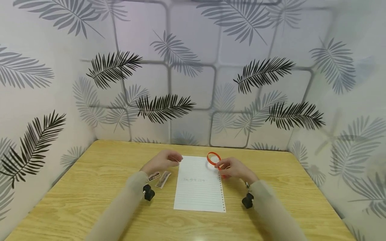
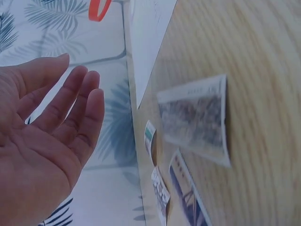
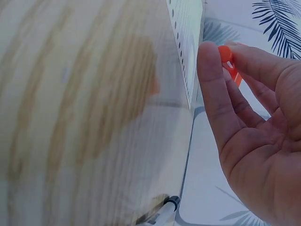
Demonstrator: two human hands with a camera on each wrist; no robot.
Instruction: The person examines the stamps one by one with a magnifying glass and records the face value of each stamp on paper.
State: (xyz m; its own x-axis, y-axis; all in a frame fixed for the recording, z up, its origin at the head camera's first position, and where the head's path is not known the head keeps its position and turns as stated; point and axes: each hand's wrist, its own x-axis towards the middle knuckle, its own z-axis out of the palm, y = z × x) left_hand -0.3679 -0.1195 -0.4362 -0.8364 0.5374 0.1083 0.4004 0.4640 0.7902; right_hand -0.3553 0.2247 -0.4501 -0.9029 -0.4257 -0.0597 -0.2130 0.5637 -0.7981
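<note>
My right hand [image 1: 235, 168] pinches an orange-red looped strip [image 1: 210, 161] between thumb and fingertips, over the upper right of a lined paper sheet [image 1: 197, 197]. The pinched end of the strip [image 3: 226, 54] shows up close in the right wrist view; the rest is partly hidden by the fingers. The sheet has punched holes down its right side and a row of faint marks across the middle. By its upper left corner hovers my left hand [image 1: 163, 160]. In the left wrist view that hand's fingers [image 2: 91, 120] are loosely bent, with nothing between them.
Several small stamp-like picture papers, one with a grey-brown image [image 2: 193, 120], lie left of the sheet below my left hand. A pen-like thing with a dark end [image 3: 167, 209] lies at the lower edge of the right wrist view. Leaf-patterned cloth [image 1: 193, 83] walls the wooden table.
</note>
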